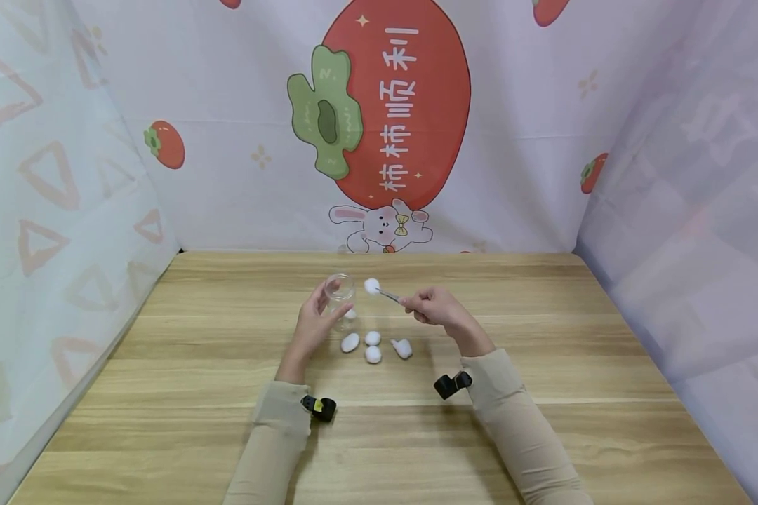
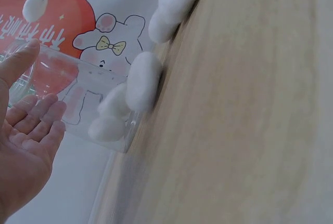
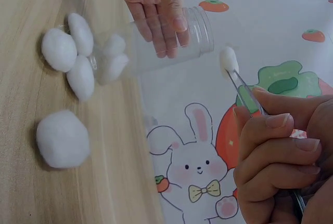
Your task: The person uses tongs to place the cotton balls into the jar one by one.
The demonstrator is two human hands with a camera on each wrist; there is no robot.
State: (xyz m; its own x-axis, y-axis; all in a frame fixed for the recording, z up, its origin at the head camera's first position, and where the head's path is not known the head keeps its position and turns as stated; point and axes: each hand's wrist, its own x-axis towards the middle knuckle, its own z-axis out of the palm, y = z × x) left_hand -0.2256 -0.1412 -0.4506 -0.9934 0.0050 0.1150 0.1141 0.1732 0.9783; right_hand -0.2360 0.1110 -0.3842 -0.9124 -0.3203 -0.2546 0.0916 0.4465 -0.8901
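My left hand [image 1: 312,324] holds a clear jar [image 1: 340,279] upright on the table, thumb on one side and fingers on the other near its open mouth. Through the jar wall [image 3: 138,39] in the right wrist view, a couple of white cotton balls [image 3: 115,66] show at the bottom. Tweezers [image 1: 389,296] are pinched in my right hand [image 1: 439,308], its other fingers curled. Their tips grip one cotton ball [image 1: 371,285], which hangs beside the jar mouth, slightly above rim height in the left wrist view.
Several loose cotton balls [image 1: 373,354] lie on the wooden table [image 1: 227,421] in front of the jar. One more, with a wispy end [image 1: 402,348], sits further right. A printed cloth [image 1: 512,140] hangs behind the table and along both sides.
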